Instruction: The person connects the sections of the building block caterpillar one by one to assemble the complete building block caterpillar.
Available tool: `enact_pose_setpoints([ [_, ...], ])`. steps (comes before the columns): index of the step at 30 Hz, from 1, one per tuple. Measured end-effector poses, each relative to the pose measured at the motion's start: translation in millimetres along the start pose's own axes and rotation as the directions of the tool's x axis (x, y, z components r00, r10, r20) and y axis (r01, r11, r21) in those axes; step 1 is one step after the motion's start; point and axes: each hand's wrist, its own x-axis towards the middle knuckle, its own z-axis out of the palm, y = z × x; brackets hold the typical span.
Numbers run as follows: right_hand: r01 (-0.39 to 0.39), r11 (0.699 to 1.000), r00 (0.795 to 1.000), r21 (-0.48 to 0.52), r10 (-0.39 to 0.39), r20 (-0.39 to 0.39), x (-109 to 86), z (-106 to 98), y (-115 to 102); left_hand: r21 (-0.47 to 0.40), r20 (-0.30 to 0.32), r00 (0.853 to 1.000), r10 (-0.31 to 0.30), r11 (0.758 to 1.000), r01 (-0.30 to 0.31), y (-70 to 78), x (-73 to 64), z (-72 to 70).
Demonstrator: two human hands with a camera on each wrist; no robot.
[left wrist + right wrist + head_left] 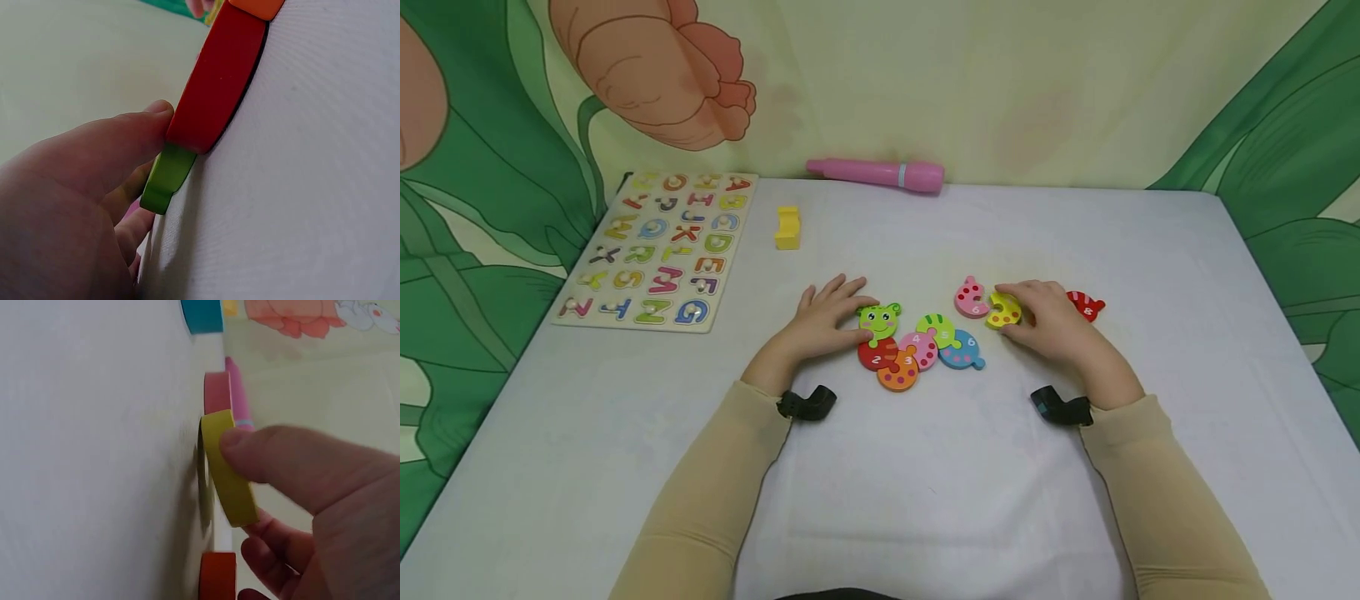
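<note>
Left hand point(817, 327): fingers spread, touching green head point(882, 322)
Right hand point(1049, 322): pinching yellow piece point(1008, 313), right of green head

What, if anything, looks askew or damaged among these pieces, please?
Nothing looks damaged. Only the yellow piece sits askew: in the right wrist view it tilts, one end off the table, pinched by the right hand, while the nearby pink piece lies flat.

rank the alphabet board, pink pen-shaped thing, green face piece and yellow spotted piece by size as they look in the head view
1. alphabet board
2. pink pen-shaped thing
3. green face piece and yellow spotted piece: too alike to rank, as each is partly hidden
</note>
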Motion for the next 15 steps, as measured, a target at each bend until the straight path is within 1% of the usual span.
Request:
enact_pose_setpoints([
  [4,-0.012,1.0,1.0,0.008,0.012,0.007,-3.5,-2.0,0.6,-0.003,-0.001,1.0,0.004,1.0,-0.004,0.1,-0.5,-0.5],
  [10,-0.064,0.997,0.997,0.031,0.062,0.049,-5.2,-3.3,-1.8,-0.004,0.0,1.0,0.007,1.0,-0.007,-0.6,-0.7,-0.5],
  [12,-0.075,0.996,0.996,0.043,0.073,0.044,-5.2,-3.7,-2.6,-0.004,0.001,1.0,0.009,1.0,-0.009,-0.9,-0.6,-0.3],
  [15,-0.062,0.995,0.998,0.074,0.061,0.022,-4.8,-4.8,-2.6,-0.007,0.0,1.0,0.006,1.0,-0.006,-0.9,-0.4,-0.1],
])
